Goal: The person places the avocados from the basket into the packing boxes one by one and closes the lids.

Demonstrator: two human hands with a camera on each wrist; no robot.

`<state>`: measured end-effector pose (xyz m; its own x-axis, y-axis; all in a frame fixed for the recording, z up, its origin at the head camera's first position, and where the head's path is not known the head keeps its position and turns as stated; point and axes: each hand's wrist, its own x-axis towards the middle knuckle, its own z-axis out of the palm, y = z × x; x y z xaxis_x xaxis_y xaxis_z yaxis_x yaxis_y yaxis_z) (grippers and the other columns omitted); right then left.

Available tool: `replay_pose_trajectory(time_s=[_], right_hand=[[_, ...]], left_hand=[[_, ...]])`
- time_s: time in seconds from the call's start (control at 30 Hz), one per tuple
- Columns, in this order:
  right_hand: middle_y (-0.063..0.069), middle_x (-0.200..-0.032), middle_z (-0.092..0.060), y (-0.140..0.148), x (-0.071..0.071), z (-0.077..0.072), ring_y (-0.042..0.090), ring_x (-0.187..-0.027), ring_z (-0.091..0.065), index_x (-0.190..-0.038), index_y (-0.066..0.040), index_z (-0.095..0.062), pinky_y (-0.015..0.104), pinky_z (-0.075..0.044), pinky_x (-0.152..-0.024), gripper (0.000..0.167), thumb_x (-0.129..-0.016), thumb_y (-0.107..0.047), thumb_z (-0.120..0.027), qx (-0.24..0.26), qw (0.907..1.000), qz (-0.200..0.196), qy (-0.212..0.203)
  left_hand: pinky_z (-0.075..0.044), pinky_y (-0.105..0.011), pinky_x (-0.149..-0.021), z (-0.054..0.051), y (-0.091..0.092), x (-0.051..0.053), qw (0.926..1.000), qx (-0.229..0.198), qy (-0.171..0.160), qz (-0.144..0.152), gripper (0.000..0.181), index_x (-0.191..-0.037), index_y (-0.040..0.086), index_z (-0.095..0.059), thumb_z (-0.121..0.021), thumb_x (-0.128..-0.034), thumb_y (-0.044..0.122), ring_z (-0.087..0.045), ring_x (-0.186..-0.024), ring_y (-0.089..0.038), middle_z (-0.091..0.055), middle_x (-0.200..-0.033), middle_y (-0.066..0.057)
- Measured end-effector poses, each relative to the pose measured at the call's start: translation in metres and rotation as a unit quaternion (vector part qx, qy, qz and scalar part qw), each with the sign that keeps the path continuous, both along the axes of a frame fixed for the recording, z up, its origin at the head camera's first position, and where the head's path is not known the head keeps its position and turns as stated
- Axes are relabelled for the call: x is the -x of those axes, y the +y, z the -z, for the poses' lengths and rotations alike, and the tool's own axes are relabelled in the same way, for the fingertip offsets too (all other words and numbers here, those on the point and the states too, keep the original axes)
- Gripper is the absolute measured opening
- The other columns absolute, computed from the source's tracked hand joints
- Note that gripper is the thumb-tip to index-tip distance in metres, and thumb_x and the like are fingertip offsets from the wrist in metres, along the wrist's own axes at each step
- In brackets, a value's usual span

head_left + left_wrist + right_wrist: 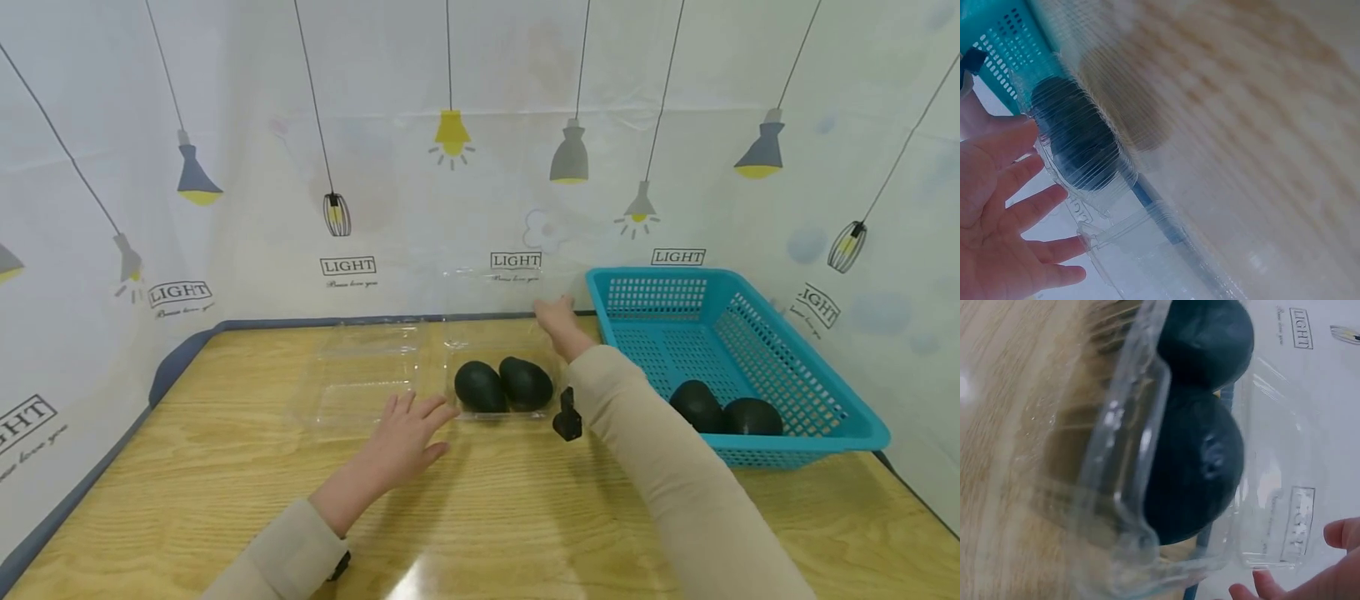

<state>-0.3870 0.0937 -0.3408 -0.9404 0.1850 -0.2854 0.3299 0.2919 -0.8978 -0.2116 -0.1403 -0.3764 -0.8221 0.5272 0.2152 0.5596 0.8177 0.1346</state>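
Note:
A clear plastic clamshell box holds two dark avocados side by side, its lid standing raised at the back. My left hand hovers by the box's front left corner, fingers spread, nothing in its grasp. Beyond the box's right side, my right hand reaches to the raised lid's edge with extended fingers. In the right wrist view, its fingers lie close to the clear lid; whether they touch it, I cannot tell. Left of the filled box lies another clear clamshell box.
A blue perforated basket stands on the right with two more avocados near its front wall. Behind the wooden table hangs a white cloth printed with lamps. My right forearm passes just left of the basket.

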Motion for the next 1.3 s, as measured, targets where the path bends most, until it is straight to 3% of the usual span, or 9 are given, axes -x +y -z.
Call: replay_pose_trajectory(time_s=[0.07,0.17,0.33,0.57,0.8,0.93,1.07,1.3], right_hand=[[0.016,-0.153,-0.001,-0.003,-0.017,-0.016,0.030,-0.139,-0.011,-0.146,-0.007,0.010,0.040,-0.015,-0.113,0.074,-0.096,-0.025,-0.041,0.012,0.9999,0.007,0.004],[0.018,-0.151,-0.008,-0.006,-0.030,-0.031,0.031,-0.138,-0.017,-0.147,-0.007,0.004,0.040,-0.018,-0.112,0.069,-0.097,-0.026,-0.040,0.024,0.9995,0.012,0.019],[0.019,-0.148,-0.018,-0.005,-0.038,-0.047,0.030,-0.134,-0.025,-0.146,-0.008,-0.002,0.039,-0.024,-0.110,0.065,-0.095,-0.021,-0.041,0.018,0.9990,0.006,0.040],[0.019,-0.148,-0.018,0.005,-0.050,-0.063,0.032,-0.133,-0.026,-0.146,-0.007,-0.005,0.042,-0.027,-0.108,0.067,-0.092,-0.019,-0.044,-0.043,0.9967,-0.046,0.052],[0.022,-0.148,-0.017,0.018,-0.071,-0.066,0.036,-0.134,-0.024,-0.145,0.000,-0.010,0.046,-0.026,-0.108,0.065,-0.092,-0.016,-0.044,-0.081,0.9856,-0.139,0.052],[0.020,-0.149,-0.018,0.024,-0.086,-0.065,0.037,-0.134,-0.023,-0.146,-0.006,-0.011,0.057,-0.028,-0.103,0.063,-0.094,-0.021,-0.042,-0.088,0.9768,-0.191,0.041],[0.018,-0.149,-0.018,0.029,-0.099,-0.062,0.037,-0.134,-0.023,-0.146,-0.012,-0.014,0.064,-0.030,-0.096,0.060,-0.095,-0.024,-0.041,-0.093,0.9710,-0.218,0.032],[0.021,-0.150,-0.012,0.033,-0.121,-0.053,0.039,-0.133,-0.024,-0.146,-0.010,-0.013,0.059,-0.037,-0.091,0.062,-0.094,-0.025,-0.043,-0.124,0.9596,-0.251,0.031]], left_hand=[[-0.024,-0.064,-0.100,0.000,0.000,0.000,1.0000,-0.001,0.001,0.001,0.045,-0.125,0.012,-0.054,-0.068,-0.0834,0.023,-0.037,-0.121,-0.050,-0.049,-0.130,-0.014],[-0.025,-0.064,-0.100,-0.001,0.000,-0.001,1.0000,-0.002,0.000,0.003,0.045,-0.125,0.012,-0.054,-0.067,-0.0834,0.022,-0.037,-0.120,-0.051,-0.049,-0.131,-0.015],[-0.025,-0.065,-0.099,-0.002,0.001,-0.001,1.0000,-0.005,-0.003,0.004,0.044,-0.125,0.011,-0.054,-0.067,-0.0837,0.020,-0.037,-0.120,-0.051,-0.048,-0.130,-0.017],[-0.024,-0.065,-0.100,-0.003,0.001,-0.001,0.9999,-0.006,-0.009,0.000,0.044,-0.125,0.010,-0.054,-0.066,-0.0844,0.020,-0.036,-0.120,-0.051,-0.048,-0.131,-0.017],[-0.023,-0.065,-0.100,-0.004,0.002,-0.001,0.9998,-0.004,-0.018,-0.001,0.044,-0.126,0.009,-0.054,-0.066,-0.0851,0.021,-0.036,-0.121,-0.051,-0.047,-0.131,-0.018],[-0.023,-0.065,-0.100,-0.004,0.001,-0.001,0.9998,-0.008,-0.017,0.002,0.044,-0.126,0.009,-0.054,-0.066,-0.0848,0.020,-0.036,-0.121,-0.051,-0.048,-0.131,-0.018],[-0.023,-0.065,-0.100,-0.004,0.001,-0.001,0.9998,-0.010,-0.017,0.004,0.044,-0.126,0.009,-0.054,-0.066,-0.0849,0.020,-0.037,-0.120,-0.051,-0.048,-0.131,-0.018],[-0.021,-0.063,-0.102,-0.004,0.000,0.001,0.9993,-0.001,-0.038,-0.007,0.045,-0.129,0.011,-0.052,-0.063,-0.0870,0.023,-0.033,-0.124,-0.051,-0.046,-0.134,-0.016]])
